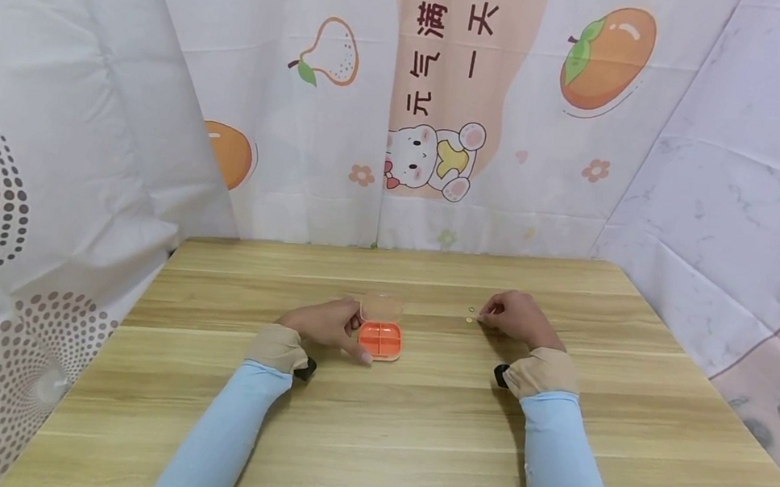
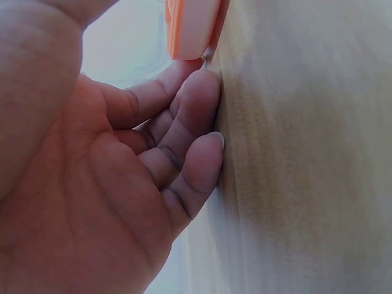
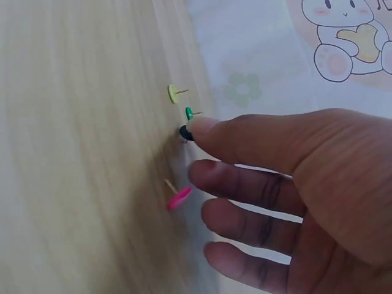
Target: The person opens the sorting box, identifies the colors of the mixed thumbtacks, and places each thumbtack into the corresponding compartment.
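Yellow round-headed thumbtack [image 3: 172, 94] and green round-headed thumbtack [image 3: 188, 113] lie on a wood-grain bench [image 1: 372, 452] beside a person's right hand [image 1: 516, 317]. Its thumb touches a black round-headed thumbtack [image 3: 185, 133]; whether that grip pinches it cannot be told. Nearby lies a pink round-headed thumbtack [image 3: 179, 198]. The left hand [image 1: 322, 323], thumb and fingers spread, touches an open orange four-compartment plastic box [image 1: 380, 341].

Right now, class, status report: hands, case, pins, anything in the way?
Left hand at open orange case. Right hand at dark pin, grip unclear. Yellow pin, green pin, pink pin nearby. No obstacle seen between pins and case.
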The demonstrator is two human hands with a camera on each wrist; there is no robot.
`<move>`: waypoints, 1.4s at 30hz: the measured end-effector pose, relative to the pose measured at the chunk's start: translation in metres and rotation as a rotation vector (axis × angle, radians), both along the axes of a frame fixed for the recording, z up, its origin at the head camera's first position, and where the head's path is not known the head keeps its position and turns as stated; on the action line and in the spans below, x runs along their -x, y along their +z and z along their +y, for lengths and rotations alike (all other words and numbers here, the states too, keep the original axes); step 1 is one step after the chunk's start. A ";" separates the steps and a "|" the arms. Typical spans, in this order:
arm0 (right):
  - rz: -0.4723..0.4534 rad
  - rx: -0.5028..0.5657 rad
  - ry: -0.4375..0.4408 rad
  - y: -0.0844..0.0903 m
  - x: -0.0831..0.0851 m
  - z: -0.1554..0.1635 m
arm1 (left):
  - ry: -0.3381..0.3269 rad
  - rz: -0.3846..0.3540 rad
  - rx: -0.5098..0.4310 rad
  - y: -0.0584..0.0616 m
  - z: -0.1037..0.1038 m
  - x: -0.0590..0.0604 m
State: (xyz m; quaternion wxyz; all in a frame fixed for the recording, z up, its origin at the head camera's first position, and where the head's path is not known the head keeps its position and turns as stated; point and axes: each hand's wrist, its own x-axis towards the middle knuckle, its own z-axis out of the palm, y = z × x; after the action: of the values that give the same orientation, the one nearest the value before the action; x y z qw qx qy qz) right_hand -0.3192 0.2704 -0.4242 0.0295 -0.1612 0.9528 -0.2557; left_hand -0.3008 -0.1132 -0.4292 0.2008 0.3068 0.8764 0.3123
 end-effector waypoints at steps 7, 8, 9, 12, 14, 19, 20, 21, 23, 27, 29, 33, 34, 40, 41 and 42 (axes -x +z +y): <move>0.013 -0.028 -0.009 -0.004 0.002 0.000 | 0.002 -0.004 -0.001 -0.001 0.001 0.000; 0.015 -0.029 -0.010 -0.004 0.003 0.000 | 0.000 -0.005 -0.001 0.000 0.001 0.000; 0.020 -0.030 -0.011 -0.005 0.003 0.001 | 0.001 -0.003 0.001 0.000 0.001 0.000; 0.032 -0.035 -0.009 -0.005 0.004 0.001 | 0.004 0.001 0.010 0.000 0.001 0.000; 0.039 -0.039 0.000 -0.004 0.003 0.002 | 0.005 0.001 0.011 0.001 0.001 0.000; 0.007 -0.021 0.038 0.000 0.002 0.004 | -0.001 0.000 0.007 0.001 0.001 0.000; -0.003 -0.015 0.044 0.001 0.002 0.005 | -0.002 0.000 0.007 0.001 0.001 0.000; -0.015 -0.007 0.046 0.002 0.001 0.006 | -0.003 0.000 0.007 0.001 0.001 0.000; -0.034 0.010 0.048 0.003 0.000 0.008 | 0.000 -0.002 0.006 0.000 0.001 0.000; -0.030 0.013 0.042 0.003 0.000 0.011 | 0.001 -0.012 -0.006 0.000 0.002 0.000; -0.047 0.026 0.037 0.002 0.001 0.010 | 0.000 -0.014 -0.011 -0.001 0.001 0.000; -0.083 0.052 0.024 -0.001 0.002 0.009 | 0.001 -0.018 -0.012 0.000 0.001 -0.001; -0.089 0.051 0.020 -0.001 0.002 0.009 | 0.003 -0.017 -0.007 0.000 0.001 -0.001; -0.089 0.034 0.015 -0.001 0.001 0.008 | 0.011 -0.011 0.011 0.000 0.001 0.000; -0.089 0.032 0.015 -0.001 0.001 0.008 | 0.011 -0.010 0.014 0.000 0.001 0.001; -0.090 0.030 0.015 -0.001 0.000 0.008 | 0.011 -0.012 0.016 0.000 0.000 0.001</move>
State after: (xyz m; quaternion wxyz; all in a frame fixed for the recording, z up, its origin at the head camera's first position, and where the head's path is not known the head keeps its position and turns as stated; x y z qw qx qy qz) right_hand -0.3195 0.2782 -0.4247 0.0717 -0.1571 0.9453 -0.2766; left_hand -0.3014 -0.1128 -0.4295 0.2069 0.2985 0.8792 0.3084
